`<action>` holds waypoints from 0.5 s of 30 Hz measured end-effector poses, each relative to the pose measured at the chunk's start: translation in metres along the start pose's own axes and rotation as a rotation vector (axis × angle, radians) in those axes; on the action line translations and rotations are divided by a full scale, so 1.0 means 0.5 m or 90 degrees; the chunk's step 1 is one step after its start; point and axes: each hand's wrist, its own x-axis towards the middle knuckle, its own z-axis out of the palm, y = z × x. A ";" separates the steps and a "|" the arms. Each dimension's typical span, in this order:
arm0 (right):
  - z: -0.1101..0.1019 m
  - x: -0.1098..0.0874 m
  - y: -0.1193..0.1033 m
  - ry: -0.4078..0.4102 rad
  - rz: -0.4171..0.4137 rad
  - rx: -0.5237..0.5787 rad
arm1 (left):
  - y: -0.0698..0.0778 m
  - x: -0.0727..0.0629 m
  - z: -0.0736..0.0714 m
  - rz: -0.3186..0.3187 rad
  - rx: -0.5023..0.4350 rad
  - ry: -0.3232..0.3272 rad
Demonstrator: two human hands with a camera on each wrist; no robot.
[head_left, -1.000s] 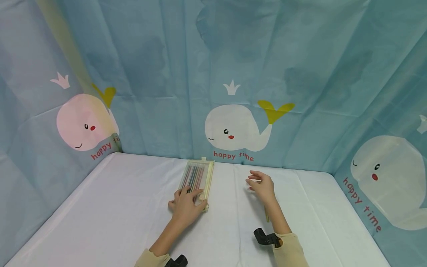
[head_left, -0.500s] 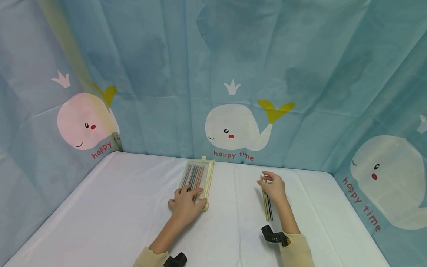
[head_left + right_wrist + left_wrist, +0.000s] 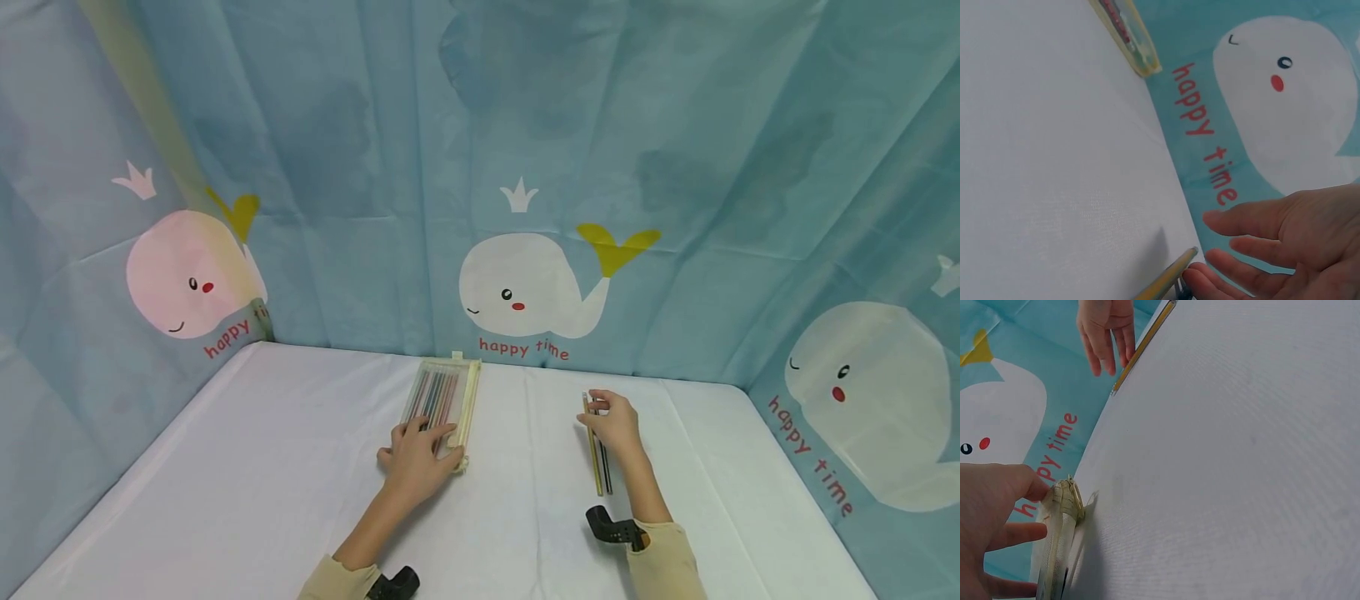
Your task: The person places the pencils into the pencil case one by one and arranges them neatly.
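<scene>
A clear pencil case with a pale yellow edge [image 3: 472, 392] lies toward the back of the table, several coloured pencils [image 3: 435, 396] showing inside. My left hand [image 3: 415, 463] rests on its near part with fingers spread; the left wrist view has the thumb at the end of the case by the zipper [image 3: 1072, 494]. To the right, my right hand [image 3: 617, 423] hovers at the far ends of two pencils, a yellow one [image 3: 595, 458] and a dark one [image 3: 606, 471], side by side on the cloth. Its fingers [image 3: 1247, 272] are loosely bent beside the pencil ends, gripping neither.
A white cloth [image 3: 517, 517] covers the table. Blue curtains [image 3: 360, 275] with printed whales rise along the back and both sides. A black wrist camera mount [image 3: 611, 527] sits close to the table under the right wrist, another [image 3: 397, 583] at the left.
My right hand has moved right, uncovering the two pencils that its forearm mostly hid, then stays near their far ends. The yellow pencil's far end shifts slightly left. My left hand stays on the case.
</scene>
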 end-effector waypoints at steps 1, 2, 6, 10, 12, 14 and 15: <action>0.001 0.000 0.000 -0.001 0.002 -0.002 | 0.000 0.000 0.000 0.000 -0.001 0.000; 0.002 0.000 0.000 -0.003 0.005 -0.003 | 0.000 -0.001 -0.001 0.001 -0.003 0.000; 0.007 -0.001 -0.001 -0.010 0.007 -0.017 | 0.001 -0.001 -0.003 0.002 -0.005 -0.004; 0.012 -0.002 -0.001 -0.011 0.001 -0.026 | 0.001 -0.001 -0.005 0.002 -0.005 -0.006; 0.015 -0.003 -0.002 -0.011 -0.001 -0.027 | 0.001 -0.002 -0.005 0.003 -0.005 -0.005; 0.018 -0.004 -0.003 -0.011 -0.003 -0.032 | 0.001 -0.003 -0.004 0.005 -0.007 -0.004; 0.019 -0.005 -0.004 -0.011 -0.004 -0.036 | 0.001 -0.003 -0.004 0.006 -0.008 -0.004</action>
